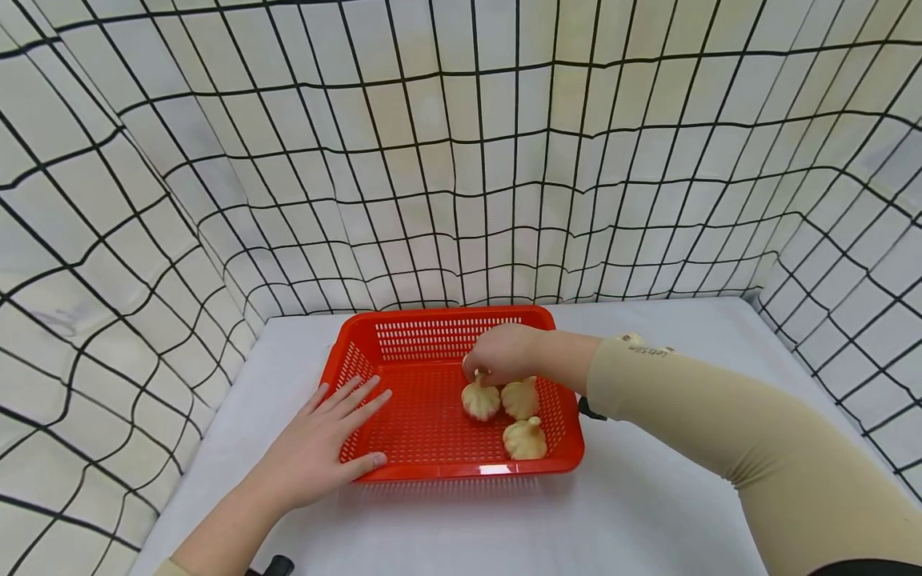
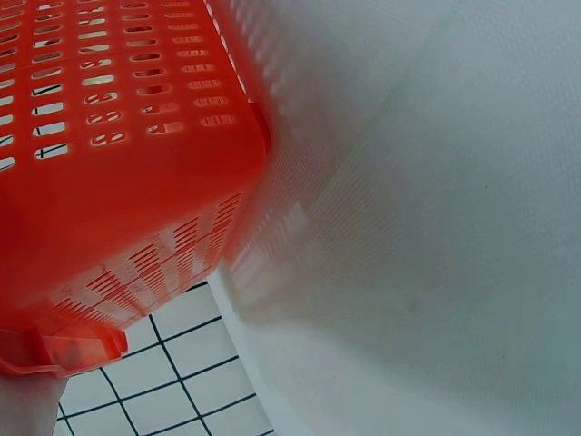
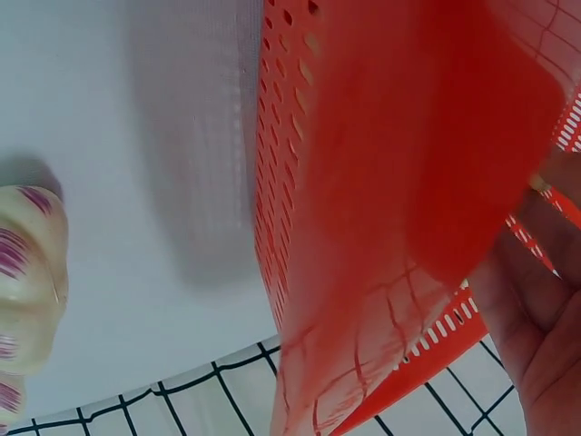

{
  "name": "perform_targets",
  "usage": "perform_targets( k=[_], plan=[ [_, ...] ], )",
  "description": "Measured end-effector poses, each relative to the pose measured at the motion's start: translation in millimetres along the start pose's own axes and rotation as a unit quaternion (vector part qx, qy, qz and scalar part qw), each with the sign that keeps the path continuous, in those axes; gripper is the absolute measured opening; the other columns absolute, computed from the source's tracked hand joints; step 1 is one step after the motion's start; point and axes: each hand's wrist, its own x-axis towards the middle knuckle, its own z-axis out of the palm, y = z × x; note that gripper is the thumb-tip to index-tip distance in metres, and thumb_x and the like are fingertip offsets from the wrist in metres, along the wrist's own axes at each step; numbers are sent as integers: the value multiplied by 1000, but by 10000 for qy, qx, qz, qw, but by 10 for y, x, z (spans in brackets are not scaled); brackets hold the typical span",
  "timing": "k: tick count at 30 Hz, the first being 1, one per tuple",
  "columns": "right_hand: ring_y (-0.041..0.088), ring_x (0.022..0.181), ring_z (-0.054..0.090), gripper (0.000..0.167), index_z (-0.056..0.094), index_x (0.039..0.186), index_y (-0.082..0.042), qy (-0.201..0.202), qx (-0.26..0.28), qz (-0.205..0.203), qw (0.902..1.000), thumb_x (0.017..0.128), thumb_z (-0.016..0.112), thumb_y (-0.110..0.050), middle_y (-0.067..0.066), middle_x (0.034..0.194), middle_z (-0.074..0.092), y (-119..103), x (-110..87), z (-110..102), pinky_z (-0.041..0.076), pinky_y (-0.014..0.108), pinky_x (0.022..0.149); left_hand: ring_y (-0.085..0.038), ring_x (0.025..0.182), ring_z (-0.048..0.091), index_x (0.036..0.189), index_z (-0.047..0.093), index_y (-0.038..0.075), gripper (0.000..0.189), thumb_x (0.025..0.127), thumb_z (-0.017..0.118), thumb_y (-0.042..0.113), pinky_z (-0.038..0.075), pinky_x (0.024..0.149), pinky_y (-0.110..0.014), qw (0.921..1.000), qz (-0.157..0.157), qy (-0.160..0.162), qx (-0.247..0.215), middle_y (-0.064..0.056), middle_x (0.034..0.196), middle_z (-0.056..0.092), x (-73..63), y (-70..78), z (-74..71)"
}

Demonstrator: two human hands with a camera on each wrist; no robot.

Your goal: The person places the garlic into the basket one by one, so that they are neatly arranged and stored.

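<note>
A red perforated plastic basket (image 1: 425, 472) stands on the white table, with several garlic bulbs in its right half. My right hand (image 1: 504, 354) reaches down into it, fingers curled, and pinches a garlic bulb (image 1: 480, 402) by its stem. Close beside this bulb lies another garlic bulb (image 1: 520, 398), and a third garlic bulb (image 1: 526, 439) sits near the front right corner. My left hand (image 1: 324, 440) spreads its fingers over the basket's left rim, the thumb along the front rim. In the right wrist view, the basket wall hides most of what the right fingers hold.
Black grid netting (image 1: 461, 192) over white cloth rises behind and along both sides of the white table (image 1: 619, 496). In the right wrist view, a pale garlic bulb with purple streaks (image 3: 32, 272) lies on the table outside the basket.
</note>
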Motion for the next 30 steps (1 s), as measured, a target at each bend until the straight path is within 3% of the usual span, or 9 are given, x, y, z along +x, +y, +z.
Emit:
perform_targets(
  k=[15,20,30],
  plan=[
    [9,105,59,35,70,125,-28,166,342,293,9988,92,69,-37,-13,116,68,49,-125,-64,51,30,87,-29,149,23,154,38,29,79,86,64,62,11,119,-57,10000,26,55,-13,3,162,26,5,-5,9],
    [6,100,59,34,70,124,-30,346,440,461,9974,91,70,-39,-13,113,69,101,-193,-87,50,27,83,-29,149,23,154,38,29,79,87,63,63,11,119,-57,10000,12,56,10,2,162,27,5,-5,8],
    [10,87,61,33,73,120,-23,1067,1073,461,9874,89,74,-37,-8,109,71,309,-412,-209,52,29,77,-29,149,23,154,39,28,80,87,60,66,11,119,-57,10000,-1,36,21,2,162,27,4,2,0]
  ],
)
